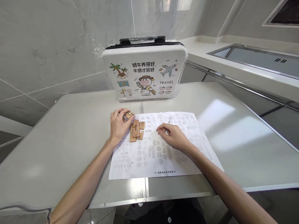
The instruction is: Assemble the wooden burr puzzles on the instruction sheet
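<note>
My left hand (118,123) curls around a few light wooden puzzle pieces (129,115), with its thumb on the near side and its fingers over the far side. Just right of its thumb lies a small pile of notched wooden puzzle pieces (135,130), overlapping on the left part of a printed instruction sheet (187,161). My right hand (172,133) rests over the middle of this sheet, its fingers bent and the tips drawn together. Nothing shows between those fingertips. The sheet's small diagrams are too faint to read.
Behind the sheet a white plastic-wrapped case (149,56) with cartoon prints stands upright on the pale table (70,149). A grey tiled wall (58,40) rises behind. To the right runs a white counter (243,67) with an inset glass-topped panel.
</note>
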`<action>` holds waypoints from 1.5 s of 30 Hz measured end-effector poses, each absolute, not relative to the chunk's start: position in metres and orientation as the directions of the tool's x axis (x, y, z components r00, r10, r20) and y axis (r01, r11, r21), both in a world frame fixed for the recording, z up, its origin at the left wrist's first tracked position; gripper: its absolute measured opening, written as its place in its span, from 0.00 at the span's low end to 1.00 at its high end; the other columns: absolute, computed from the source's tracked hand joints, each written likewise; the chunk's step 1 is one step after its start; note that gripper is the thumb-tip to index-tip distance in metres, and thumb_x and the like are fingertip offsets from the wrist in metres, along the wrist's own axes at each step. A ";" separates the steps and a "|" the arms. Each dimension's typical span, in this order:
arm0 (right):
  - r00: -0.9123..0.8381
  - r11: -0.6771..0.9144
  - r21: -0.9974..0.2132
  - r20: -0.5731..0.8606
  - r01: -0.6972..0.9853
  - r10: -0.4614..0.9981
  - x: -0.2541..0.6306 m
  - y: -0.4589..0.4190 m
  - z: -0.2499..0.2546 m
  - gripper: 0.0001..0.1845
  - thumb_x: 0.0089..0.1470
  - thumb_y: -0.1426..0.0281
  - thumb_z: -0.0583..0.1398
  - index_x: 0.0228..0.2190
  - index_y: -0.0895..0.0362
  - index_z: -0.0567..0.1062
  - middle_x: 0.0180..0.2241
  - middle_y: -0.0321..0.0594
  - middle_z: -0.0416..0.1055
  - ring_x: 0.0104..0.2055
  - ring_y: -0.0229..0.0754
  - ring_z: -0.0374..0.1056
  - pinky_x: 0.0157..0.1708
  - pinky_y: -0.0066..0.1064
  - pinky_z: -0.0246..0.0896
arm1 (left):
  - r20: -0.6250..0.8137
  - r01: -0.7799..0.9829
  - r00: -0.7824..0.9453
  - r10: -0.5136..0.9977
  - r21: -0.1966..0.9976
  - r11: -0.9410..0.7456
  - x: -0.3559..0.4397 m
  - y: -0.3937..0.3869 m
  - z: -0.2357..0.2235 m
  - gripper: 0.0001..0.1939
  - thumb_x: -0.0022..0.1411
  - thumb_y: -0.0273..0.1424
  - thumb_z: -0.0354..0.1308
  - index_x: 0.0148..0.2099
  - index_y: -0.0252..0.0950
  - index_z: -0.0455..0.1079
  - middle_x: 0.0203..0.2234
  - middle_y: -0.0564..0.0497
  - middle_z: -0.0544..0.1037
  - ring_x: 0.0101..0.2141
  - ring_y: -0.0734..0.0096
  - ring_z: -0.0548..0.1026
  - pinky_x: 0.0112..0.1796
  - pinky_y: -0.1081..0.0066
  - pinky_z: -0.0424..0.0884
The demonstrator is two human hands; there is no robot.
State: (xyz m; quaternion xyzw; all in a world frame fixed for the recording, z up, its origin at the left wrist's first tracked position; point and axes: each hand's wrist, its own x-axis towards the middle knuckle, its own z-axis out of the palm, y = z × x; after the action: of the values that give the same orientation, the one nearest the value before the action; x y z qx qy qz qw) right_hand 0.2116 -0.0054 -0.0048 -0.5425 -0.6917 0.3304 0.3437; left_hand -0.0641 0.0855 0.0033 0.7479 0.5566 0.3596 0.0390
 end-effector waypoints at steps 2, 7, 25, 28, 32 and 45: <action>-0.173 0.190 -0.844 0.117 0.502 0.978 0.211 -0.005 -0.004 0.09 0.66 0.67 0.61 0.40 0.53 0.82 0.32 0.38 0.79 0.31 0.42 0.69 0.34 0.35 0.63 | 0.538 0.737 0.192 0.821 0.474 -0.482 -0.047 0.070 0.010 0.15 0.68 0.38 0.68 0.55 0.41 0.77 0.56 0.44 0.77 0.59 0.50 0.71 0.61 0.50 0.69; -0.102 0.159 -0.897 0.127 0.413 0.987 0.213 -0.003 -0.005 0.10 0.65 0.64 0.60 0.40 0.53 0.82 0.34 0.39 0.81 0.33 0.44 0.72 0.34 0.35 0.66 | 0.493 0.543 0.533 0.688 0.424 -0.725 -0.007 0.027 0.016 0.23 0.69 0.43 0.68 0.61 0.44 0.71 0.58 0.45 0.76 0.59 0.51 0.71 0.59 0.50 0.70; -0.014 0.176 -0.852 0.194 0.492 0.981 0.215 -0.003 -0.006 0.09 0.65 0.64 0.60 0.39 0.54 0.80 0.33 0.40 0.81 0.33 0.45 0.74 0.34 0.36 0.67 | 0.272 0.376 0.802 0.532 0.463 -0.803 -0.008 0.019 0.019 0.39 0.61 0.51 0.72 0.67 0.41 0.65 0.57 0.39 0.77 0.59 0.42 0.72 0.58 0.44 0.70; -0.061 0.176 -0.825 0.171 0.537 0.983 0.217 -0.004 -0.003 0.09 0.66 0.63 0.60 0.38 0.53 0.79 0.26 0.35 0.76 0.27 0.42 0.70 0.30 0.34 0.62 | 0.261 0.416 0.802 0.537 0.401 -0.816 -0.019 0.028 0.026 0.43 0.53 0.58 0.74 0.63 0.39 0.69 0.57 0.37 0.75 0.61 0.38 0.69 0.61 0.41 0.65; -0.199 0.198 -0.768 0.094 0.609 0.976 0.218 -0.007 0.000 0.08 0.65 0.63 0.61 0.41 0.53 0.79 0.20 0.29 0.68 0.23 0.40 0.65 0.27 0.32 0.57 | 0.204 0.452 0.819 0.536 0.347 -0.822 -0.033 0.038 0.029 0.36 0.54 0.59 0.73 0.55 0.41 0.74 0.59 0.38 0.73 0.65 0.37 0.64 0.61 0.43 0.64; -0.287 0.260 -0.668 0.073 0.697 0.955 0.219 -0.007 0.005 0.11 0.53 0.74 0.63 0.39 0.52 0.79 0.25 0.31 0.73 0.27 0.40 0.67 0.29 0.30 0.52 | 0.081 0.337 0.678 0.731 0.850 -0.406 -0.003 0.005 0.016 0.44 0.57 0.53 0.74 0.67 0.42 0.62 0.24 0.60 0.69 0.23 0.69 0.68 0.28 0.68 0.64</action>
State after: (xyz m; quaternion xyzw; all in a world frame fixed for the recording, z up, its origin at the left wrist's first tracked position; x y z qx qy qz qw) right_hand 0.2189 -0.0075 0.0049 -0.5461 -0.7562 0.2674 0.2417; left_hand -0.0028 0.0047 0.0160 0.8070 0.3307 0.2274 0.4331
